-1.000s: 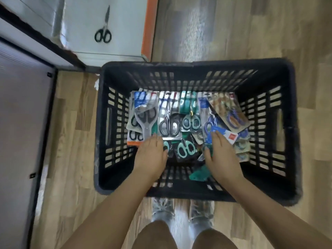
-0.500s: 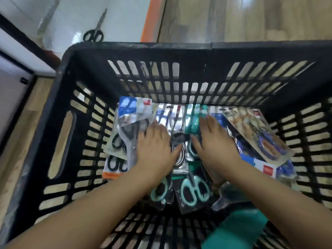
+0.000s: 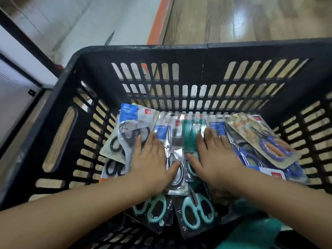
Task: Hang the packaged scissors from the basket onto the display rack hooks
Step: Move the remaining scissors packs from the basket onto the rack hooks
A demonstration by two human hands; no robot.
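Floor: pale wood-grain floor (image 3: 233, 18) runs beyond the basket's far rim, with an orange-edged white panel (image 3: 89, 20) at upper left.
Basket: a black slotted plastic basket (image 3: 179, 51) fills the view, its far wall uppermost.
Packaged scissors: a loose heap of packaged scissors (image 3: 172, 141) lies flat on the basket bottom, cards overlapping.
Left hand: the left hand (image 3: 150, 162) rests palm down, fingers straight and together, on a grey-handled pack (image 3: 133, 130), its thumb reaching onto a steel-bladed pack (image 3: 170, 137) between the two hands.
Right hand: the right hand (image 3: 213, 157) lies flat, fingers spread, on a green-carded pack (image 3: 190, 133); neither hand is curled round anything.
Right side: a tilted card with purple-handled scissors (image 3: 273, 148) overlaps a blue-handled pack (image 3: 242, 153).
Near side: two teal-handled pairs (image 3: 197, 212) sit below the wrists.
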